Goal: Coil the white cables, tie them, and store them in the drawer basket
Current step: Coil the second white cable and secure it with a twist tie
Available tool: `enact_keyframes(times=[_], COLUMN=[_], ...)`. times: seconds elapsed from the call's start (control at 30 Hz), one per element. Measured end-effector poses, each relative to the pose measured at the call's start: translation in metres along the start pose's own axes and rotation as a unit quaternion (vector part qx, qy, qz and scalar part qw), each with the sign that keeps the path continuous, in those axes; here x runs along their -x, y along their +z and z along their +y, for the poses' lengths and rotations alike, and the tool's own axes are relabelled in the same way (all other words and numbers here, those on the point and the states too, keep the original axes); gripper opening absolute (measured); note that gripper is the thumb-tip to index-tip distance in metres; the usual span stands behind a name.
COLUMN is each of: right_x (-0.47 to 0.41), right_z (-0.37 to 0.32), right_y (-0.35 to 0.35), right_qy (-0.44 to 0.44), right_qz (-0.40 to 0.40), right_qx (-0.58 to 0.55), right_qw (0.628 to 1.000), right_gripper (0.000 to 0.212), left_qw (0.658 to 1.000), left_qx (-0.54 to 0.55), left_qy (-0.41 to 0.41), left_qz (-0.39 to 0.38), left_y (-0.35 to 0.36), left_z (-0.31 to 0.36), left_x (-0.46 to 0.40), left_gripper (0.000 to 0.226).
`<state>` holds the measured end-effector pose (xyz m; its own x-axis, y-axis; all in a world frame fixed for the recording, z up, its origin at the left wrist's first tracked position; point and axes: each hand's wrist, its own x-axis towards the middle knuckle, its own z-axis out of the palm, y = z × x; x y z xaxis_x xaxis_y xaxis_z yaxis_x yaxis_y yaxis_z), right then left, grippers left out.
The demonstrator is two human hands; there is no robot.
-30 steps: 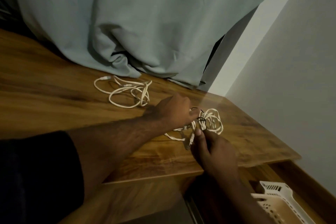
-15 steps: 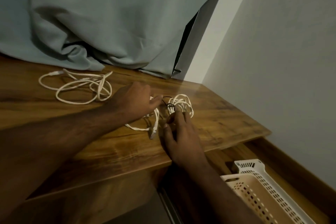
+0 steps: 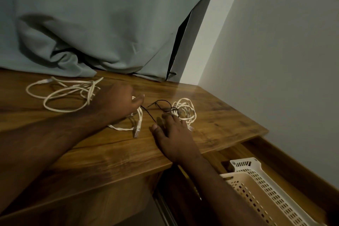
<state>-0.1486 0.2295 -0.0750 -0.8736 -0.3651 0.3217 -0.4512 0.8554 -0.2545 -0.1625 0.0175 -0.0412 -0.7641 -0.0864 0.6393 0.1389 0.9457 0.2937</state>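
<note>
Wooden desk (image 3: 113, 152) fills the lower part of the view, and behind it a pale green curtain (image 3: 102, 16) hangs down until its folds rest on the wood. At the far left a loose white cable (image 3: 60, 93) is spread in open, untidy loops, apart from both hands. Next, the left hand (image 3: 119, 102) is seen with its fingers curled; between thumb and fingers a white strand is pinched, and from under this hand the end of a second white cable (image 3: 138, 121) runs down to a plug lying on the desk. A thin black tie (image 3: 156, 105) (it looks like wire, but the material cannot be told) is stretched from the left hand toward the right. There a small coiled bundle of white cable (image 3: 185, 110) lies on the wood, and the fingertips of the right hand (image 3: 174, 134) are laid on its near edge, fingers straight and spread, holding nothing. At the lower right an open drawer (image 3: 286, 159) holds a white perforated basket (image 3: 264, 183), beside the grey wall (image 3: 284, 51).
</note>
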Motion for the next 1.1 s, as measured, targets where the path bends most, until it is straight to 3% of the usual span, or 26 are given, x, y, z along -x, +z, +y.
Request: enact_keyframes(times=[0.23,0.47,0.63,0.8,0.83,1.0,1.1], right_x=[-0.004,-0.012,-0.042,-0.077,-0.079,-0.073,-0.063], right_z=[-0.001,-0.002,-0.004,0.003,0.004,0.005,-0.001], right_y=[-0.002,-0.003,0.0,0.015,0.017,0.016,0.009], right_qy=[0.038,-0.007,0.022,0.053,0.052,0.007,-0.032], right_qz=[-0.035,-0.072,-0.059,-0.019,-0.01,0.058,0.12], right_qx=[0.012,-0.024,-0.043,-0.003,-0.003,0.028,0.037], right_qw=[0.999,0.997,0.997,0.998,0.999,0.998,0.992], right_gripper=[0.063,0.065,0.068,0.105,0.1,0.036,0.029], left_qw=[1.0,1.0,1.0,1.0,1.0,1.0,1.0], left_qx=[0.003,0.003,0.005,-0.006,-0.005,0.0,0.005], left_qy=[0.007,-0.006,0.003,-0.011,-0.016,0.003,0.013], left_qz=[0.006,0.01,0.013,-0.008,-0.012,-0.01,-0.001], left_y=[0.005,0.007,0.008,0.005,0.005,0.004,0.003], left_z=[0.0,0.0,-0.001,0.002,0.003,0.004,0.005], left_x=[-0.003,-0.005,-0.004,-0.005,-0.006,-0.006,-0.004], left_gripper=[0.052,0.052,0.051,0.051,0.051,0.053,0.055])
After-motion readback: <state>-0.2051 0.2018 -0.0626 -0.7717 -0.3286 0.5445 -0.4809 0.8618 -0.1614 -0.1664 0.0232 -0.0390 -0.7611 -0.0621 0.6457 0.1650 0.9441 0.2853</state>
